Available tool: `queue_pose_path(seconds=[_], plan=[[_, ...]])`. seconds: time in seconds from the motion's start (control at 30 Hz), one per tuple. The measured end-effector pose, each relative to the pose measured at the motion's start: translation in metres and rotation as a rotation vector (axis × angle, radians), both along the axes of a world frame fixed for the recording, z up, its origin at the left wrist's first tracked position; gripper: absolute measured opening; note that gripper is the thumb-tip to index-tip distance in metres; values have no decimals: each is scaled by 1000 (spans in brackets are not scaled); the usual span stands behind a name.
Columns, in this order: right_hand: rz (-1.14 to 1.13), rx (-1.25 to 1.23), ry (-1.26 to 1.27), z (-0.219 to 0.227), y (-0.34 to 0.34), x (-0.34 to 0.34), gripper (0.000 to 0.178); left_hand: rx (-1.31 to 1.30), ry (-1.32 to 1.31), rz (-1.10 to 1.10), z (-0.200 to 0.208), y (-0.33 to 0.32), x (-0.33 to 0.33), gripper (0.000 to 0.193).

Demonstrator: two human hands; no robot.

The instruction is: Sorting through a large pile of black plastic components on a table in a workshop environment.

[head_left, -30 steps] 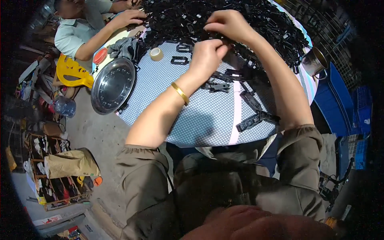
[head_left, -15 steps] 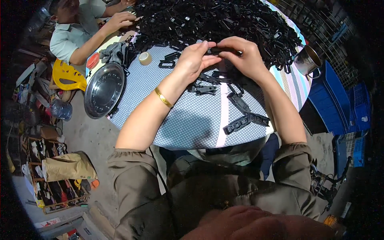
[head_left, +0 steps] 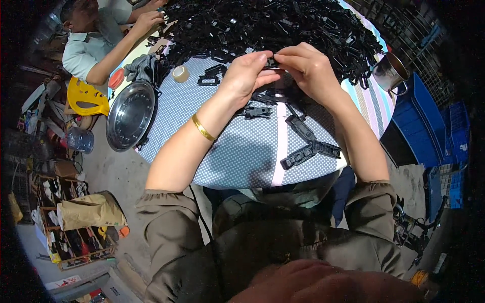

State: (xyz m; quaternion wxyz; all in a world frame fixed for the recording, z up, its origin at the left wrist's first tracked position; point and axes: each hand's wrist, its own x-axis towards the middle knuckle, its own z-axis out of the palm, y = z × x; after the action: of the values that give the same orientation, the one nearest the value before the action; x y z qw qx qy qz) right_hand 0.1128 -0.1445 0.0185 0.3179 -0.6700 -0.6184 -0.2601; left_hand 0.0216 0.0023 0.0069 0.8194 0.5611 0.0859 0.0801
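Between my two hands, over the table's middle, is a small black plastic part (head_left: 271, 62). My left hand (head_left: 244, 76) pinches its left side with thumb and fingers. The fingertips of my right hand (head_left: 310, 68) close on its right side, and they cover much of it. Beyond both hands spreads a big heap of black plastic parts (head_left: 273, 25). Several loose black pieces (head_left: 257, 111) lie just under my hands. Nearer the table's front edge, a few longer black parts (head_left: 298, 156) rest end to end on the patterned tablecloth (head_left: 232, 151).
At the table's left stand a steel basin (head_left: 130, 117), a roll of tape (head_left: 180, 73), a red round container (head_left: 116, 79) and a grey cloth (head_left: 141, 68). A metal mug (head_left: 390, 72) sits at the right edge. Across the left side, a co-worker (head_left: 96, 48) handles parts. Blue crates (head_left: 417, 121) stand right.
My right hand has tilted, its knuckles rising, while its fingertips stay at the small part. My left hand has barely shifted. The co-worker's near hand has moved slightly.
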Motion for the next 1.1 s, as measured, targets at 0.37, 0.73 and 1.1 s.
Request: queue_pose_path(seconds=[0.37, 0.73, 1.1], plan=[[-73, -40, -101, -2, 0, -11, 28, 104, 46, 15, -3, -2, 0, 31], [-143, 80, -190, 1, 1, -8, 19, -30, -75, -94, 5, 8, -2, 38], [-491, 33, 125, -1, -45, 87, 20, 67, 48, -157, 3, 5, -1, 42]])
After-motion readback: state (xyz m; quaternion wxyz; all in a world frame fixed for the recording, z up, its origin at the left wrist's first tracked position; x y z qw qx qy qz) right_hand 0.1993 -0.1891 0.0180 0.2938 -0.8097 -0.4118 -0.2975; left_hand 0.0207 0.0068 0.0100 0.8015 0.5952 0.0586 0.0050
